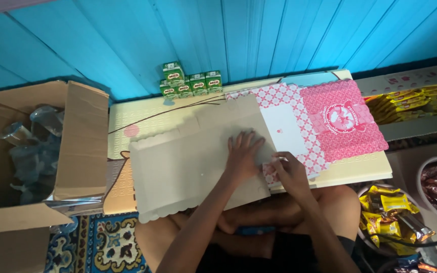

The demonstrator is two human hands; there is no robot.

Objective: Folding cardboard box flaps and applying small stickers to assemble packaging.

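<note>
A flat unfolded cardboard box blank (188,162), grey-brown inside with scalloped edges, lies across a low cream table (142,116). My left hand (243,154) presses flat on its right part, fingers spread. My right hand (289,171) pinches a small pink-and-white patterned flap (270,174) at the blank's near right edge. The blank's printed outer side shows pink with a white panel (284,129).
More pink printed box blanks (342,121) lie stacked at the right. Several small green drink cartons (188,83) stand at the table's back edge. An open cardboard box (31,151) with wrapped items sits at left. Bowls and a tray of snack packets (393,212) are at right.
</note>
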